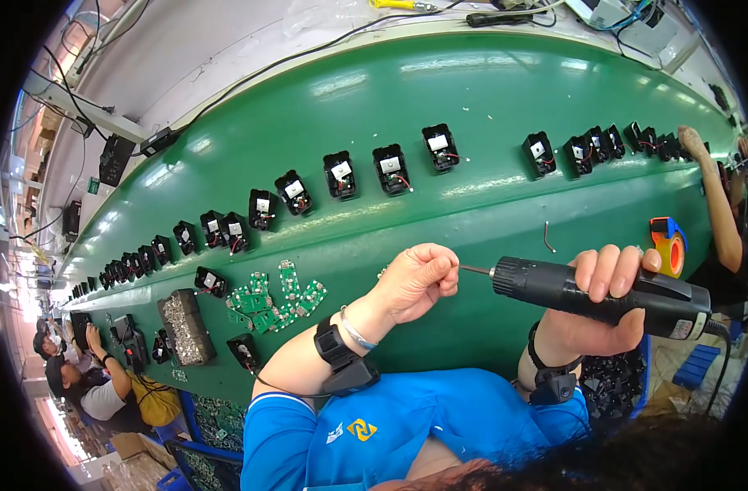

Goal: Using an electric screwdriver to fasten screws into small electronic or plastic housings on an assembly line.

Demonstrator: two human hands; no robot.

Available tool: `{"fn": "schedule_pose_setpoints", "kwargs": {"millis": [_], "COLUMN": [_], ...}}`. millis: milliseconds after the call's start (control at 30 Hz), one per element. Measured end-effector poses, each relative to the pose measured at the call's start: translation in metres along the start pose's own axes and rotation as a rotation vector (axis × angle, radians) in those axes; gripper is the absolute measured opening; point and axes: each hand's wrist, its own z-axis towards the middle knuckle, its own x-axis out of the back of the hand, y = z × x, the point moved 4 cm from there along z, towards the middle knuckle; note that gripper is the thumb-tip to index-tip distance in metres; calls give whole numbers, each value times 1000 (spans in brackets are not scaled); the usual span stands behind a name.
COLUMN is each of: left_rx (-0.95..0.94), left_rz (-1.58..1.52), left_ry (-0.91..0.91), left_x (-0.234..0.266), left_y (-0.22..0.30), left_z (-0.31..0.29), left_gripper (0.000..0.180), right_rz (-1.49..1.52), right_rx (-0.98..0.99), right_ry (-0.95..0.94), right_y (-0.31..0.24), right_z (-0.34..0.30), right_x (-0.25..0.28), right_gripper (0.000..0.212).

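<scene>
My right hand (610, 282) is wrapped round a black electric screwdriver (529, 281), which lies nearly level with its thin bit pointing left. A cord runs from its rear end. My left hand (424, 282) is closed in a pinch at the bit's tip; whatever its fingertips hold is too small or hidden to make out. Both hands are above the green work surface (439, 221). Left of my left forearm lies a loose pile of small green circuit boards (288, 282). Beyond my hands stand black plastic housings (339, 174) with white parts and thin wires inside.
A long row of similar housings (186, 236) curves away to both sides. A dark box (200, 352) full of small metal pieces stands at left. An orange-and-blue tape dispenser (667, 237) and a short wire (547, 237) lie at right. Other people work at both ends.
</scene>
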Motion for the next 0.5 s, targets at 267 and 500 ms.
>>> {"fn": "schedule_pose_setpoints", "kwargs": {"millis": [267,500], "left_rx": [6,14], "left_rz": [101,371], "left_ry": [11,92], "left_x": [-4,-5], "left_y": [-5,1], "left_z": [5,8], "left_gripper": [15,15], "right_rz": [-15,-21], "right_rx": [-7,-38], "right_ry": [-47,-66], "right_y": [-1,0], "right_z": [1,3], "right_x": [8,12], "right_gripper": [44,44]}}
